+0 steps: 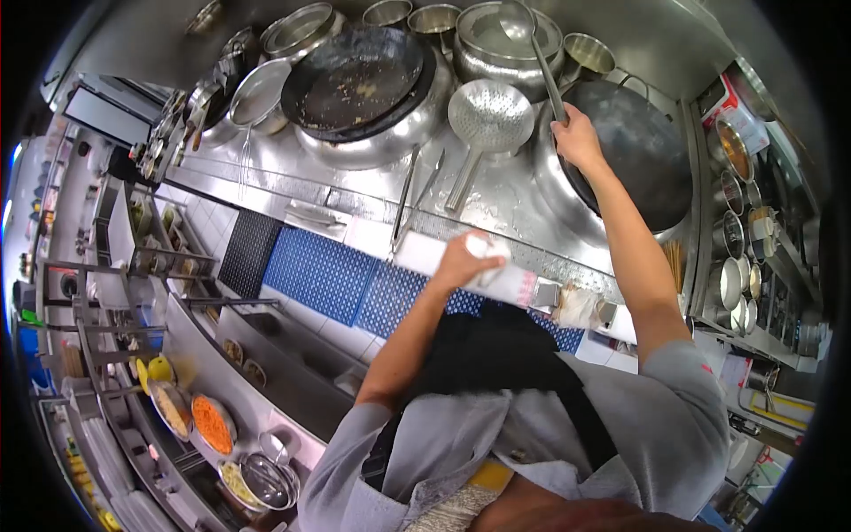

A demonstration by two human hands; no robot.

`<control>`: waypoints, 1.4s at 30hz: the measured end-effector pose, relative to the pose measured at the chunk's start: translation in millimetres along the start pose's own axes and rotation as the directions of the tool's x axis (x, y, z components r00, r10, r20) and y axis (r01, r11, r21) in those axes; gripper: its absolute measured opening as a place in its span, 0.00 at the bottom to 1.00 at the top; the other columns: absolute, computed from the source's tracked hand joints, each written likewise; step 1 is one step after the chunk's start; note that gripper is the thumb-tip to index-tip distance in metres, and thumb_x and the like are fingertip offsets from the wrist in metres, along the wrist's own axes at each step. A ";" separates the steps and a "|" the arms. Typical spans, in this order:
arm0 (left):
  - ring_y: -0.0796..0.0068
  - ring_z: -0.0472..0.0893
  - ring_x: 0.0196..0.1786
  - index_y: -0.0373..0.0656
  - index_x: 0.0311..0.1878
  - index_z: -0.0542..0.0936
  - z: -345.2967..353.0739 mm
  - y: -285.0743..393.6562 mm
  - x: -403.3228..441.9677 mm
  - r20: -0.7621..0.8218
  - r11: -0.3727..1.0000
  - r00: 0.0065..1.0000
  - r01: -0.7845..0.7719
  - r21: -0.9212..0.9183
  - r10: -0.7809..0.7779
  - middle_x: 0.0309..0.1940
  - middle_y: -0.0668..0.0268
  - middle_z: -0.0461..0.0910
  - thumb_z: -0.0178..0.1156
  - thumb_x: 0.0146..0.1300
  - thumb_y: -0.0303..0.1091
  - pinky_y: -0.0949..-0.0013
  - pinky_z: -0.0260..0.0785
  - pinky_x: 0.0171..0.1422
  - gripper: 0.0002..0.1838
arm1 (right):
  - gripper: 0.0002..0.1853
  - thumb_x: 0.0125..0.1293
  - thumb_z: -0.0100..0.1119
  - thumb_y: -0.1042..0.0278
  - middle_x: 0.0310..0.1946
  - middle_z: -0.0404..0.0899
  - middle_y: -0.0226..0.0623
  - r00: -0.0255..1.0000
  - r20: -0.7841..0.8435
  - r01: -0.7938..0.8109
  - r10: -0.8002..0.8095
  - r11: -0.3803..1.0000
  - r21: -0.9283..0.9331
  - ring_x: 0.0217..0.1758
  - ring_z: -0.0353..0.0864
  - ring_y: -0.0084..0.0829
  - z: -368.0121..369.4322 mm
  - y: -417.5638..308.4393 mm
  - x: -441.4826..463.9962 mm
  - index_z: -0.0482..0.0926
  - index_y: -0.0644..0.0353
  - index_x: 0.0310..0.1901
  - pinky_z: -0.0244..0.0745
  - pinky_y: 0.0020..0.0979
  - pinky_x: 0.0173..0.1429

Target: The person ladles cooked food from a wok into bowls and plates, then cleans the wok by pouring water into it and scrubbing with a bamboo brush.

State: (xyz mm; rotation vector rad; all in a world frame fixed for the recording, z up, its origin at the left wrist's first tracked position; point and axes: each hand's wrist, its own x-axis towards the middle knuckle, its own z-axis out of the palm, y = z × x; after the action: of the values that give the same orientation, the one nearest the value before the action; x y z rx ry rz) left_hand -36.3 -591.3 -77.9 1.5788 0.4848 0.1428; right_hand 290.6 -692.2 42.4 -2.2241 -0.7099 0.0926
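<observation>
My right hand point(578, 137) is closed round the handle of a long metal ladle point(518, 21), whose bowl is over a lidded steel pot at the back. Below that hand lies a large dark wok point(631, 151) on a round steel burner ring. My left hand point(470, 260) is closed on a white cloth point(487, 253) at the counter's front edge, above a long white folded towel point(424, 253). Between the two woks, a perforated strainer point(490, 115) rests on the steel counter point(355, 182), its handle pointing towards me.
Another dark wok point(355, 82) with food scraps stands at the back left. Steel pots line the back. Tongs point(405, 195) lie on the counter. Seasoning bowls point(732, 151) fill the right shelf. Lower left, a bowl of orange shreds point(213, 424) stands on a ledge.
</observation>
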 end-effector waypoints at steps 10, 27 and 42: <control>0.49 0.85 0.45 0.42 0.45 0.82 63.7 -37.9 -6.3 -0.188 0.754 0.978 0.055 0.655 0.093 0.37 0.52 0.87 0.70 0.56 0.43 0.47 0.74 0.51 0.19 | 0.04 0.66 0.57 0.74 0.25 0.81 0.43 0.863 0.439 -0.462 0.249 0.742 0.486 0.19 0.78 0.31 -1.7 -17.9 123.0 0.79 0.65 0.37 0.72 0.31 0.24; 0.61 0.79 0.44 0.36 0.44 0.81 -144.0 -13.4 -63.0 -0.886 0.930 0.303 -0.003 0.368 0.351 0.40 0.56 0.81 0.59 0.68 0.26 0.60 0.71 0.50 0.05 | 0.10 0.70 0.56 0.74 0.26 0.73 0.29 0.631 0.771 -0.744 -0.088 0.211 0.634 0.20 0.68 0.16 64.4 -152.7 29.1 0.72 0.71 0.48 0.62 0.21 0.21; 0.56 0.77 0.60 0.47 0.48 0.83 -299.5 81.7 167.1 -0.267 0.237 0.885 0.186 0.954 0.382 0.52 0.64 0.83 0.55 0.74 0.43 0.41 0.65 0.61 0.12 | 0.15 0.62 0.58 0.72 0.41 0.85 0.58 0.991 -0.121 0.001 -0.059 0.903 -0.430 0.44 0.86 0.54 80.9 -76.8 87.0 0.78 0.71 0.49 0.81 0.48 0.48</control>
State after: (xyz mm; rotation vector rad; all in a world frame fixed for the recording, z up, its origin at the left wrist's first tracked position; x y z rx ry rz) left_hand 17.6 -250.0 -8.4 2.9180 0.9645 0.3772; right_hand 305.4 -552.1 54.4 -2.6077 -0.7456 -0.2493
